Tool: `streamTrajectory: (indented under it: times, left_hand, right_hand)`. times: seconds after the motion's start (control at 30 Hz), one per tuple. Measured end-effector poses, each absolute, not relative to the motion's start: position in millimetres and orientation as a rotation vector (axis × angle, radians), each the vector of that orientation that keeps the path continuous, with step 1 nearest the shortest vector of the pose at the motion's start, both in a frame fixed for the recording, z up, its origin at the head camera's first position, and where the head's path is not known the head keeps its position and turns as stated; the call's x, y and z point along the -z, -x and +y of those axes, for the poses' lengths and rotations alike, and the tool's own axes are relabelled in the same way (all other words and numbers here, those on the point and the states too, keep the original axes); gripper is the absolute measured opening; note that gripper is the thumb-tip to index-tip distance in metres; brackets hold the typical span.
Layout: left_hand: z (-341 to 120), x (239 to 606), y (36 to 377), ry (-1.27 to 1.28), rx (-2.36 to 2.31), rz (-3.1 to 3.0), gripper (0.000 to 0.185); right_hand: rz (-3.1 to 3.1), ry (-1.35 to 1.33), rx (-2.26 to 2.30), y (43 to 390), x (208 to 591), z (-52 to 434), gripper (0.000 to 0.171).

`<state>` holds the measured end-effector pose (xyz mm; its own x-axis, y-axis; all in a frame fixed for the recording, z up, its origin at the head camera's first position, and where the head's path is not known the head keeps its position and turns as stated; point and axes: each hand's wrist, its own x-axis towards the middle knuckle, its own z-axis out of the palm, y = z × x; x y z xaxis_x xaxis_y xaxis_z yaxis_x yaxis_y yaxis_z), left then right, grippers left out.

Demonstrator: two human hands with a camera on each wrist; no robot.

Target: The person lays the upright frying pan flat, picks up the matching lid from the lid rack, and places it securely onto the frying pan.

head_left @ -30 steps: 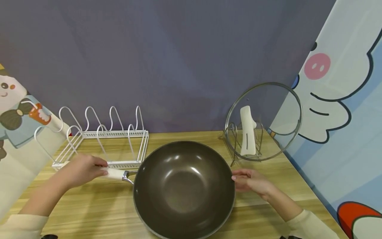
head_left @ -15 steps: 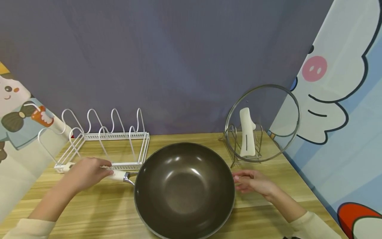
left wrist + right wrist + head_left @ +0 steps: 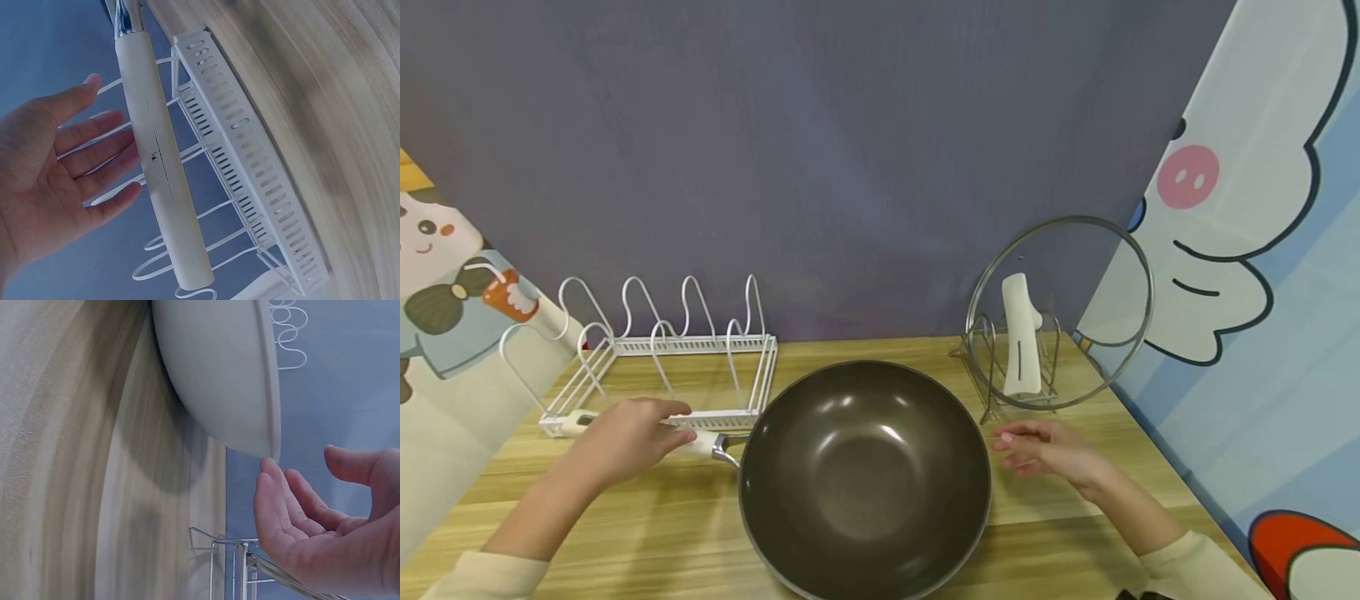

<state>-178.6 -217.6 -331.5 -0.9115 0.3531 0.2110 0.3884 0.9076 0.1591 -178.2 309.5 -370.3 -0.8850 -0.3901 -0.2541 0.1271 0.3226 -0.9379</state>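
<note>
Flanking a pan (image 3: 865,483)
Left hand (image 3: 634,437) is hanging wide-fingered at its handle (image 3: 167,187), touch unclear; right hand (image 3: 1054,454) is hovering loose-fingered nearby.

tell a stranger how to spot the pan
Start at the wooden table before the grey backdrop and look right of the white rack. The pan is the large bowl with the pale side handle; unlike the see-through lid in the wire stand, it is opaque and dark inside.
</note>
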Motion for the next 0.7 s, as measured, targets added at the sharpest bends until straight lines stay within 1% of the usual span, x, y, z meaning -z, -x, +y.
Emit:
streamTrajectory:
  times: [0.47, 0.7]
  left_hand:
    - [-206.3, 326.4, 175.0, 0.549, 0.302, -2.915, 0.044]
    - [-201.3, 325.3, 175.0, 0.584, 0.264, -2.862, 0.044]
  right_hand:
    - [2.185, 0.278, 1.558, 177.8, 357.2, 310.9, 0.054]
    - [2.179, 0.298, 1.542, 178.0, 351.8, 310.8, 0.053]
